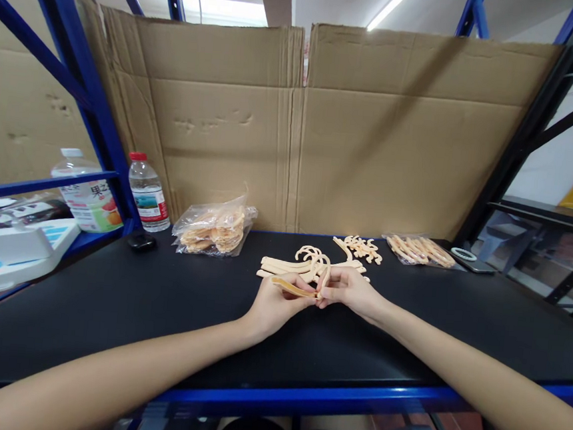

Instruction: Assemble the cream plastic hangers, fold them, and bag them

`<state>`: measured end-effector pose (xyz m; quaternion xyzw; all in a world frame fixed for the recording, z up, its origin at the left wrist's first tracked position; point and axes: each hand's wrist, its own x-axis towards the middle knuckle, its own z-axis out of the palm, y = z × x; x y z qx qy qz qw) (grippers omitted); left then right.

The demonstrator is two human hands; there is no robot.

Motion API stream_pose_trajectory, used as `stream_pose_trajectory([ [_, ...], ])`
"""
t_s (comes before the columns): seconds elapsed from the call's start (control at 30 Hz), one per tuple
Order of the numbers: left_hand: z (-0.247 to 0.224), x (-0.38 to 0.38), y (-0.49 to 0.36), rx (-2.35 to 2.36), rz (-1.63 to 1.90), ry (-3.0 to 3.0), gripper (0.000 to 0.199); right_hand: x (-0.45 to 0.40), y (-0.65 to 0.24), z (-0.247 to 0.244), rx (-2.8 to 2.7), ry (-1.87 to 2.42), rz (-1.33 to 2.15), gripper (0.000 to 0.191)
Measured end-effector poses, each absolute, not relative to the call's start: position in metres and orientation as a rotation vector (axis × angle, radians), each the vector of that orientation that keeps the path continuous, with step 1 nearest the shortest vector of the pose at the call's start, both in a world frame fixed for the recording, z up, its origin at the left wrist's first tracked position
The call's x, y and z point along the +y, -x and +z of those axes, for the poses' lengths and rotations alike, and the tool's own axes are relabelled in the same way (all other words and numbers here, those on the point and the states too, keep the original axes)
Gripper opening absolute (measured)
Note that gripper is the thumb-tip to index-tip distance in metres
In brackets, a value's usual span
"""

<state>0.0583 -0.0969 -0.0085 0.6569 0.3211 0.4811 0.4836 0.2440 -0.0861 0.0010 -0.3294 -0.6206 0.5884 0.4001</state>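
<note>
My left hand [277, 304] is closed around a beige flat strip [290, 287] that points to the left. Pinched in my right hand [351, 291] is a curved beige piece [326, 273], standing up from the fingers. The two pieces meet at my fingertips, which cover the place of contact. Just behind my hands lie several long beige strips [276, 266] and some curved beige pieces [308, 251]. A heap of small curled beige pieces [364, 248] is a little farther back to the right.
At the back left are a clear bag of beige pieces [215, 229], a red-capped water bottle [148, 196] and a black mouse [142, 242]. A second bag [418, 250] and a phone [477, 264] lie back right. Cardboard [397, 151] walls the rear; a white power strip [16, 261] sits far left.
</note>
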Motion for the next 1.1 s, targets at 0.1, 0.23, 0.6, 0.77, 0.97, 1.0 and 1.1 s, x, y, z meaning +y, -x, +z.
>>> stream_pose_trajectory([
  [0.1,-0.008,-0.097,-0.059,0.789,1.182,-1.565,0.014,-0.087,-0.242,0.001,-1.569,0.814,1.454,0.022],
  [0.23,-0.007,-0.098,-0.061,0.75,1.197,-1.507,0.015,-0.088,-0.237,0.001,-1.56,0.817,1.377,0.019],
  [0.6,0.001,-0.099,-0.064,0.806,1.151,-1.516,0.017,-0.088,-0.235,0.002,-1.526,0.795,1.332,0.017],
  [0.77,0.001,-0.097,-0.064,0.832,1.205,-1.361,0.02,-0.089,-0.231,0.003,-1.52,0.778,1.273,0.021],
  [0.97,0.002,-0.098,-0.066,0.751,1.206,-1.278,0.023,-0.09,-0.232,0.007,-1.588,0.805,1.207,0.03],
  [1.0,0.003,-0.099,-0.067,0.729,1.193,-1.261,0.023,-0.09,-0.232,0.007,-1.591,0.812,1.202,0.031],
  [1.1,0.004,-0.1,-0.067,0.679,1.129,-1.219,0.025,-0.091,-0.23,0.005,-1.605,0.811,1.157,0.033],
])
